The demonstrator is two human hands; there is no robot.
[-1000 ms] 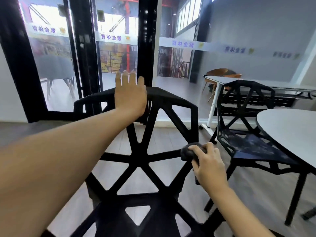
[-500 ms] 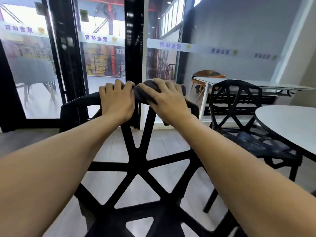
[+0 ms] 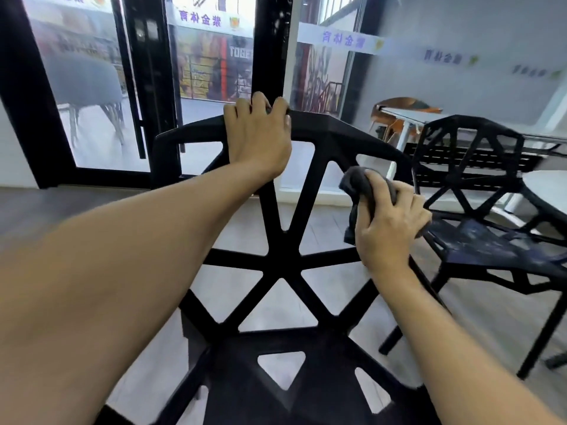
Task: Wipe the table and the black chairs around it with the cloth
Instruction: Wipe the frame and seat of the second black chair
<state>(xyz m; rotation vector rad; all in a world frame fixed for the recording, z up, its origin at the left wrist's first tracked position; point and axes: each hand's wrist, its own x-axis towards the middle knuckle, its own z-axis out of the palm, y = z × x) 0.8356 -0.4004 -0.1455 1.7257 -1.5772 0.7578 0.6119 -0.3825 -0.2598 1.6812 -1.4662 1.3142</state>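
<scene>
A black openwork chair (image 3: 276, 262) stands right in front of me, its back facing away. My left hand (image 3: 256, 139) grips the top rail of the backrest, fingers curled over it. My right hand (image 3: 388, 220) holds a crumpled dark grey cloth (image 3: 357, 182) against the right side strut of the backrest. A second black chair (image 3: 469, 167) stands to the right, its seat dusty. The white round table (image 3: 549, 185) shows at the right edge.
Glass doors with black frames (image 3: 270, 47) stand behind the chair. A white rectangular table (image 3: 429, 116) with wooden chairs is at the back right. Grey floor (image 3: 46, 210) spreads to the left.
My right hand has carried the cloth from the top rail down to the backrest's right side. My left hand stays gripping the top rail. The view has tilted downward.
</scene>
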